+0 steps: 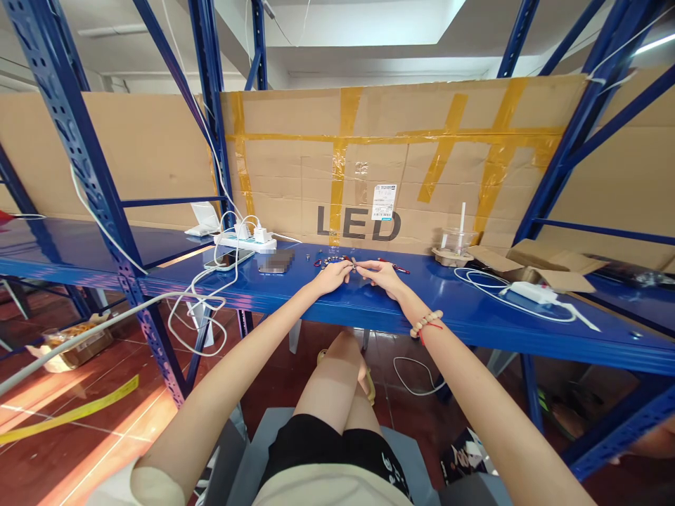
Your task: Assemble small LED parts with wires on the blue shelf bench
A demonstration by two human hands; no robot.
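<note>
Near the front edge of the blue shelf, my left hand (333, 276) and my right hand (384, 277) meet with fingertips pinched together. Between them is a small, thin item (354, 266), too small to name. Several tiny red, blue and silvery parts (327, 261) lie just behind my left hand. A slim red tool (401, 269), perhaps pliers or tweezers, rests behind my right hand, which partly covers it. A beaded bracelet (426, 322) and a red string are on my right wrist.
A white power strip (247, 243) with tangled cables and a phone (230, 259) occupy the left. To the right are a plastic cup (456, 242) in a carrier, a white adapter (532, 292) and an open carton (548, 256). A cardboard sheet (295, 169) stands behind, between blue posts.
</note>
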